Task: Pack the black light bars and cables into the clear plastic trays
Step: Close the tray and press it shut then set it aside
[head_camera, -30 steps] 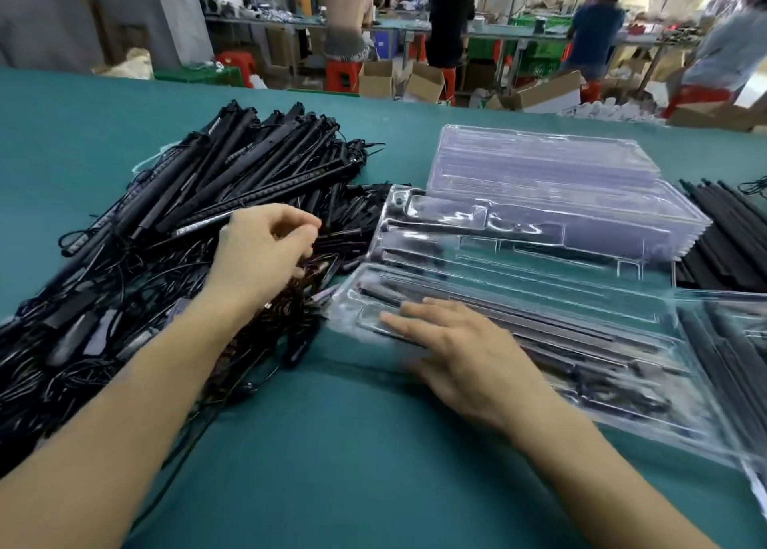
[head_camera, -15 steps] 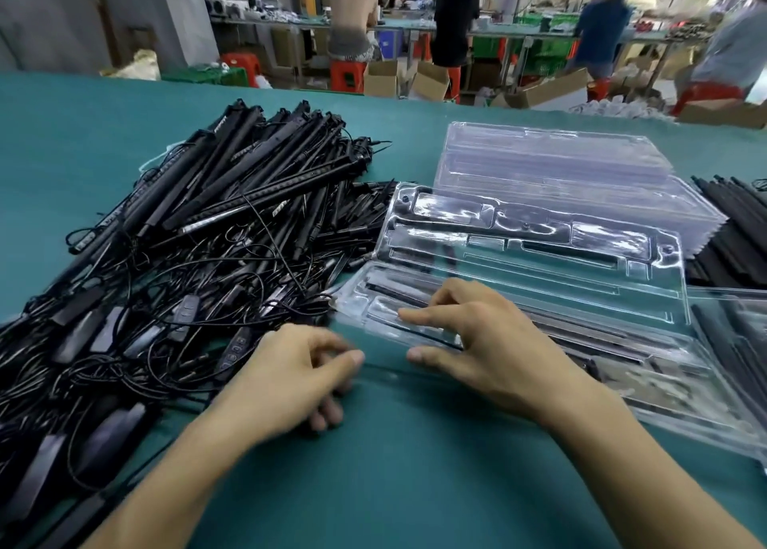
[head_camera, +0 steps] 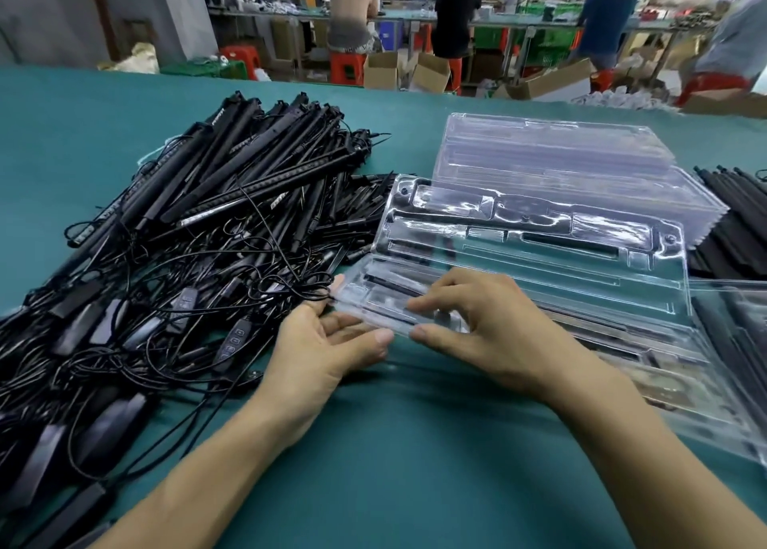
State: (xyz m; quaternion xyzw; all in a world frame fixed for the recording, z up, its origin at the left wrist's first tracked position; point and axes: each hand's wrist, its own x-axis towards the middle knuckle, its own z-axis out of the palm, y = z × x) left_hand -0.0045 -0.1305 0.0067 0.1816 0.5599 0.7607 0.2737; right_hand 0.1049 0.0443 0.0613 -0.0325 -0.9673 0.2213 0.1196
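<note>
Left hand [head_camera: 319,341] and right hand [head_camera: 489,324] pinch the tray [head_camera: 581,266] edge. It may flex, or snag the cables [head_camera: 207,291] beside its corner.

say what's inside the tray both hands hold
Black bars show through the clear tray. The left hand and right hand cover its near corner; what's beneath is hidden.
</note>
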